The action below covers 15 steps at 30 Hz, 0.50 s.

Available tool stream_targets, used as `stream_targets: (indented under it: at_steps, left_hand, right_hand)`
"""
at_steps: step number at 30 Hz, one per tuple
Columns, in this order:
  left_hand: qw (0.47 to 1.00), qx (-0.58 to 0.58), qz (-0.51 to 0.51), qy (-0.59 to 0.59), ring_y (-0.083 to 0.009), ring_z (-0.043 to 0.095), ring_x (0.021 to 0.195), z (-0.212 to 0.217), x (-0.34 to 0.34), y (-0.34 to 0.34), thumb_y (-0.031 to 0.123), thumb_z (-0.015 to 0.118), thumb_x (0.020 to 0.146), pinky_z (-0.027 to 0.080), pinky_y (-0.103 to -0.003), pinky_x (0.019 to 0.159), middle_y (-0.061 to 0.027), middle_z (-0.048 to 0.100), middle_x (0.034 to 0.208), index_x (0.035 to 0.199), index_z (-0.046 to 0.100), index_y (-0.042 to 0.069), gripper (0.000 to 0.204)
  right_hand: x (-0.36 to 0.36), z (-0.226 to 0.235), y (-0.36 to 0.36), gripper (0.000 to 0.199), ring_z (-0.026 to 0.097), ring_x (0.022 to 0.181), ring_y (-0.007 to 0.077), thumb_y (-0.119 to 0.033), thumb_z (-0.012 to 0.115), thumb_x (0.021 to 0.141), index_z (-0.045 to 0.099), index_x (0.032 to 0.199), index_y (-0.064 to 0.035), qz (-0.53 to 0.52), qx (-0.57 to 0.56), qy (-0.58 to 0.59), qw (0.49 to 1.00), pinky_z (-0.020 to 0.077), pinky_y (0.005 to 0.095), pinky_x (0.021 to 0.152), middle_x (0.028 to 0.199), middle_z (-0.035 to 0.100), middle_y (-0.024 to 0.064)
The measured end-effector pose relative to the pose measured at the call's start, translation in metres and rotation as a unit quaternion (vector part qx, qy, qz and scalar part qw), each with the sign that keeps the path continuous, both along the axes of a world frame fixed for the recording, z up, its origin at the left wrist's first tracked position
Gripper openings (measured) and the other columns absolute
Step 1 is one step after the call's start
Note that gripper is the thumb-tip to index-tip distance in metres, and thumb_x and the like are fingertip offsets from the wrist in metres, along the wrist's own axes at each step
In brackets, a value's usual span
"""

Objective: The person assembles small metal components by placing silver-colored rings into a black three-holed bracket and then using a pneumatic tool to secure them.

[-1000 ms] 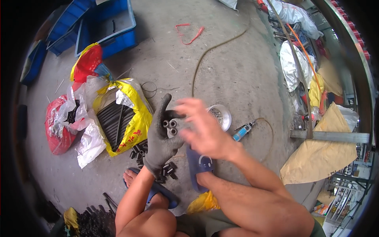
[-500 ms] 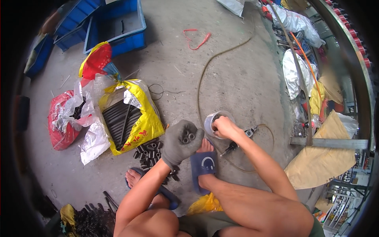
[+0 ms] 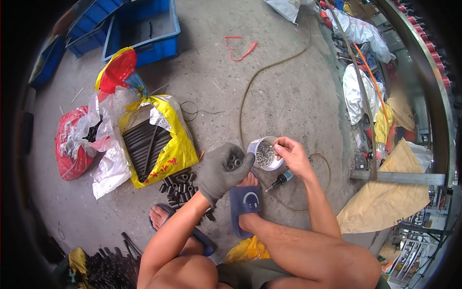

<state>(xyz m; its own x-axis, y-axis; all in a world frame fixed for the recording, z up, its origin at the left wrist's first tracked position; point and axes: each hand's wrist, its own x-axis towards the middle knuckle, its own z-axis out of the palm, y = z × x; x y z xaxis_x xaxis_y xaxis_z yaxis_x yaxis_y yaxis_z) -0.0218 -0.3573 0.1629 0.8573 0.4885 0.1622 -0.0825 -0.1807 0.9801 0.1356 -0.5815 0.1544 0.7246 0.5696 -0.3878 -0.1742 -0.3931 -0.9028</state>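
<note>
My left hand (image 3: 216, 176), in a grey glove, is curled with short black tubes (image 3: 234, 163) cradled in its palm. My bare right hand (image 3: 293, 156) pinches a small metal piece, seemingly a screw, at the right rim of a white plastic tub (image 3: 275, 166). Small silvery screws (image 3: 264, 155) fill the tub's bottom. Below the right hand lies a pneumatic screwdriver (image 3: 281, 179), its tip pointing down-left. More short black tubes (image 3: 180, 189) are heaped on the floor left of my gloved hand.
A yellow bag (image 3: 185, 144) holds long black rods (image 3: 144, 147); a red bag (image 3: 72, 156) lies left of it. Blue crates (image 3: 159, 50) stand at the far left. An air hose (image 3: 246, 94) winds across the floor. Sacks (image 3: 356, 94) and a metal bar (image 3: 404, 178) line the right.
My right hand has risen out of the tub and shifted right, fingertips now pinched at its rim. The screws inside have come into view. My left hand moved slightly right, still cradling the tubes.
</note>
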Motion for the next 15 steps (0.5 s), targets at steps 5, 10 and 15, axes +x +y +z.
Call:
stream_targets:
  at_steps: [5, 10, 15]
  left_hand:
    - [0.998, 0.000, -0.053, 0.031, -0.0206, 0.071, 0.067, 0.000, -0.001, 0.001, 0.021, 0.083, 0.087, 0.055, -0.035, 0.062, -0.0127, 0.074, 0.081, 0.094, 0.074, 0.003, 0.022]
    - [0.996, -0.019, -0.088, -0.015, -0.0162, 0.069, 0.082, -0.008, -0.007, 0.005, 0.022, 0.085, 0.081, 0.056, -0.032, 0.075, -0.0130, 0.074, 0.102, 0.135, 0.064, 0.003, 0.061]
    - [0.987, -0.087, -0.133, -0.019, -0.0155, 0.068, 0.086, -0.003, -0.003, 0.003, 0.019, 0.087, 0.072, 0.057, -0.033, 0.079, -0.0122, 0.074, 0.102, 0.137, 0.063, 0.003, 0.071]
  right_hand:
    - [-0.026, 0.055, 0.029, 0.020, 0.062, 0.083, 0.0082, -0.009, 0.063, 0.104, 0.073, 0.117, 0.0024, 0.036, 0.029, -0.068, 0.997, 0.0516, 0.0250, 0.077, 0.093, 0.067, -0.0001]
    - [-0.056, 0.098, 0.077, 0.016, 0.069, 0.080, 0.0081, -0.005, 0.078, 0.090, 0.075, 0.102, 0.0048, 0.090, 0.046, -0.062, 0.993, 0.0557, 0.0240, 0.069, 0.091, 0.073, 0.0030]
    - [-0.056, 0.106, 0.090, 0.010, 0.071, 0.069, 0.0105, -0.003, 0.078, 0.084, 0.077, 0.093, 0.0010, 0.165, -0.023, -0.147, 0.975, 0.0562, 0.0262, 0.061, 0.081, 0.073, 0.0077]
